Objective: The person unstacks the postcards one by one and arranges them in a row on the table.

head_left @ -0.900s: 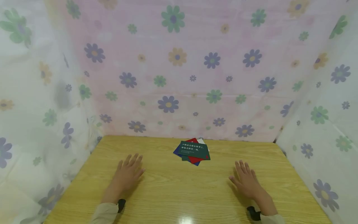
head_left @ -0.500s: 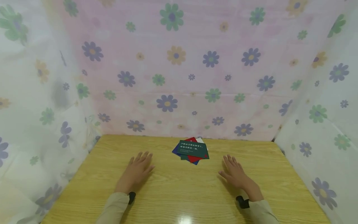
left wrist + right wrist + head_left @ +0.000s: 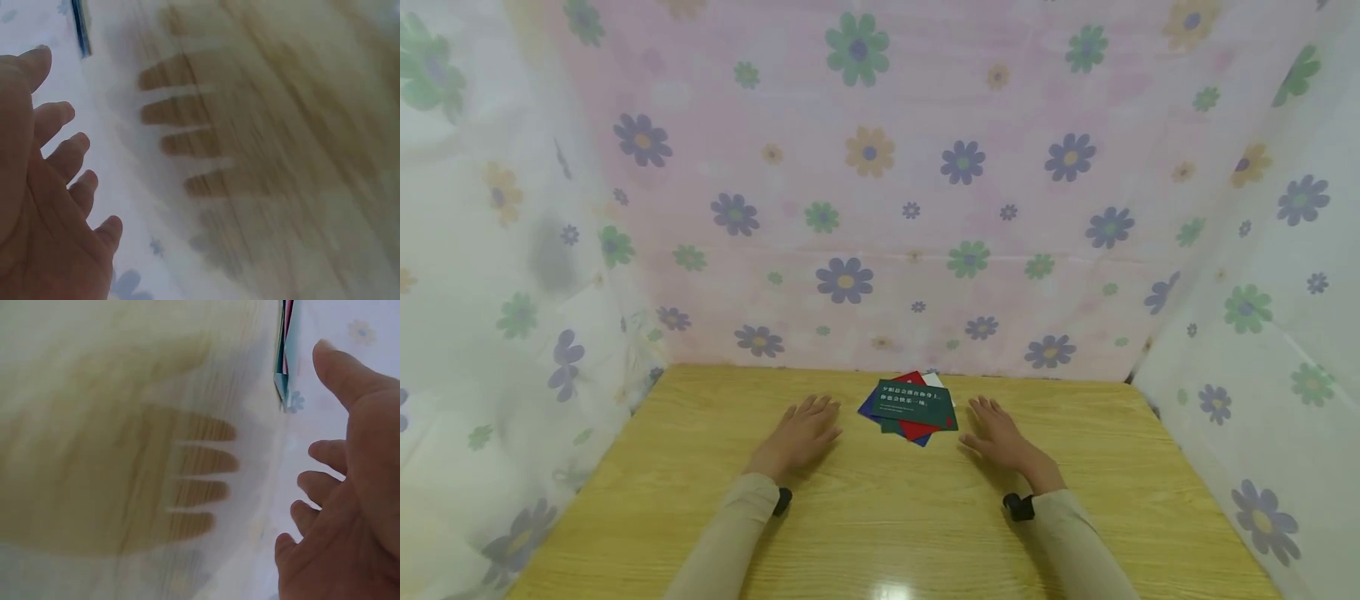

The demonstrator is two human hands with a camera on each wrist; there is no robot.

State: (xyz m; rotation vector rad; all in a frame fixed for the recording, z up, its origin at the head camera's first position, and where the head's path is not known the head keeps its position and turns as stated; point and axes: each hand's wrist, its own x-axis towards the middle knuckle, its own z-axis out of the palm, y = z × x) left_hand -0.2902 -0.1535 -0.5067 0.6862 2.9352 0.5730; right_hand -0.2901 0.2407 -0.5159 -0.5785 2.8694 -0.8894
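A small fanned pile of cards lies near the back of the table, with a green card (image 3: 913, 403) bearing white writing on top. Edges of a red card (image 3: 916, 430), a blue card (image 3: 867, 407) and a white card (image 3: 933, 379) show from under it. To the left of the pile hovers my left hand (image 3: 797, 435), palm down, fingers spread. On the other side my right hand (image 3: 1006, 437) is close to the pile's right edge, fingers extended. Neither hand touches the cards. Both wrist views show the hands raised over the glossy surface, which mirrors their fingers.
The wooden table (image 3: 880, 508) reaches back to a pink flowered curtain (image 3: 880, 208). White flowered curtains hang along the left (image 3: 527, 292) and right sides. A black band (image 3: 1018, 506) sits at the right wrist, and another (image 3: 782, 501) at the left.
Both hands have moved forward and inward over the table, drawing nearer to the card pile from either side. The cards lie as before.
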